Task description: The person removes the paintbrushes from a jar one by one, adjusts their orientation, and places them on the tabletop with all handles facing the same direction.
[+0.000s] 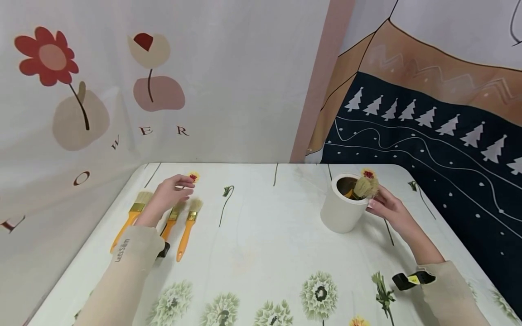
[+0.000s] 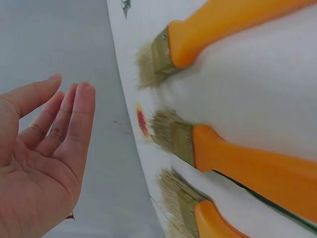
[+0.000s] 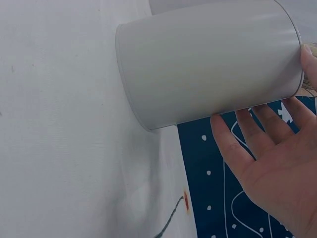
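Note:
At the right of the table a white cylindrical container (image 1: 342,213) stands upright. A brush with pale bristles (image 1: 365,187) leans over its rim, and an orange handle (image 1: 349,194) shows inside. My right hand (image 1: 388,206) is at the container's right side; in the right wrist view its extended fingers (image 3: 233,144) meet the wall and the thumb is by the rim. My left hand (image 1: 171,192) hovers, fingers loosely extended and holding nothing, over several orange-handled paintbrushes. These include a left brush (image 1: 132,217), a middle brush (image 1: 171,222) partly covered by the wrist, and a right brush (image 1: 189,228).
A white tablecloth (image 1: 261,244) printed with flowers and stems covers the table. Behind hangs a pale curtain with flower prints (image 1: 236,90), and to the right a dark cloth with white trees (image 1: 408,131). Black bands (image 1: 403,281) are at both wrists.

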{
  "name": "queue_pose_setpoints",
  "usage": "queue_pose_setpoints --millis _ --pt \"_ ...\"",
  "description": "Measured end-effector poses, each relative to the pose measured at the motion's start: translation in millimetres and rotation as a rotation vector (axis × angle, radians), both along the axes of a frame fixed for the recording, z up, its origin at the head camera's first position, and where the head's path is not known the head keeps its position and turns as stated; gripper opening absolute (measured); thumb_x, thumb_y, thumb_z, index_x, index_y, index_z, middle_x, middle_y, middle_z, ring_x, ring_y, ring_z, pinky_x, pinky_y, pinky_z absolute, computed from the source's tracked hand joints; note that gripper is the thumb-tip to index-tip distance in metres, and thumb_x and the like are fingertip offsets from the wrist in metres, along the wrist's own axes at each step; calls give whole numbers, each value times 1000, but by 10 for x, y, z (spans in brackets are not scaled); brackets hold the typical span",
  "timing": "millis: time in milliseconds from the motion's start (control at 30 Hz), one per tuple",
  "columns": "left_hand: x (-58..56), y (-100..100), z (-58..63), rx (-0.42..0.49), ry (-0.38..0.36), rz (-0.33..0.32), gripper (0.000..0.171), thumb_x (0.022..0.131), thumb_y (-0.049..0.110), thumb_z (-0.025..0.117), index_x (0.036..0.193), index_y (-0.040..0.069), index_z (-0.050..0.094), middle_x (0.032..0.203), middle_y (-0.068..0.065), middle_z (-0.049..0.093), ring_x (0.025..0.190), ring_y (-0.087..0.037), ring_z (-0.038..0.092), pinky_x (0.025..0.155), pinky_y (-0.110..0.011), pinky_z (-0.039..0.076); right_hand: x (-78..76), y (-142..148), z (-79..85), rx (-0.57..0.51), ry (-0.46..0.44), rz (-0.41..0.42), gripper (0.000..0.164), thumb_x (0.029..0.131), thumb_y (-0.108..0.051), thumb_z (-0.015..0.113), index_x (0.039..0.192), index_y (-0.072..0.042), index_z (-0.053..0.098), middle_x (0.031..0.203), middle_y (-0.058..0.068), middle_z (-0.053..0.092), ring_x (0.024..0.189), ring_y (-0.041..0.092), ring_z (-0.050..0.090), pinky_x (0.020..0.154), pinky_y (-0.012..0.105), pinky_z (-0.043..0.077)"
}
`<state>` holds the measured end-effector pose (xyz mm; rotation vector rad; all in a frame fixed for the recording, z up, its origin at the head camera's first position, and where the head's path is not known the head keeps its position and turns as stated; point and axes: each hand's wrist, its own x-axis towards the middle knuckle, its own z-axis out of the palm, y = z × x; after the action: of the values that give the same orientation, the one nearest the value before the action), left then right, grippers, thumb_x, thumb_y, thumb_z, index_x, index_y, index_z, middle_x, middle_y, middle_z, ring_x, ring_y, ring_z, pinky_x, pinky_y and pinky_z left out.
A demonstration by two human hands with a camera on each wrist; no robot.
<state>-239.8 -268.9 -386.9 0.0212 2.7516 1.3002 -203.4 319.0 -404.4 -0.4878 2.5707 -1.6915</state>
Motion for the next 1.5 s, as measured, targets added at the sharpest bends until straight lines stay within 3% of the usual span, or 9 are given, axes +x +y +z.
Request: queue_pose_setpoints --millis 200,433,633,800,1167,1500 --pt "-9 86 37 15 35 -17 40 101 10 57 137 -5 47 135 -27 56 123 -41 58 94 -37 58 0 -6 3 -4 -1 4 65 107 -20 46 159 -3 12 157 21 33 115 -22 47 89 8 51" --pt "-41 160 76 42 59 -28 41 101 8 57 139 -5 46 135 -27 57 123 -40 59 93 -32 59 2 -5 10 -22 -1 13 64 107 -19 46 159 -3 12 151 0 39 115 -21 48 90 9 52" --pt "-75 244 104 72 76 -37 41 101 9 57 139 -3 47 134 -26 57 119 -37 60 92 -32 59 4 -1 4 -28 5 19 64 107 -19 46 159 -4 13 148 -9 40 116 -21 48 90 10 52" --pt "-111 330 122 101 92 -38 38 100 8 58 136 -2 50 132 -26 59 115 -32 62 89 -26 60 13 -1 8 -25 2 16 64 107 -19 46 160 -4 12 151 -4 39 116 -22 47 90 10 52" --pt "-159 550 209 121 80 -51 39 101 7 57 138 -2 49 134 -26 58 119 -39 61 97 -39 57 13 -9 19 -13 5 18 64 107 -19 46 160 -5 12 155 4 37 116 -22 46 90 9 52" --pt "-226 776 234 136 103 -79 39 99 5 59 136 -1 51 131 -24 61 117 -37 64 95 -39 58 13 -4 17 3 0 7 64 107 -20 45 160 -4 11 158 24 30 115 -23 45 90 9 52"
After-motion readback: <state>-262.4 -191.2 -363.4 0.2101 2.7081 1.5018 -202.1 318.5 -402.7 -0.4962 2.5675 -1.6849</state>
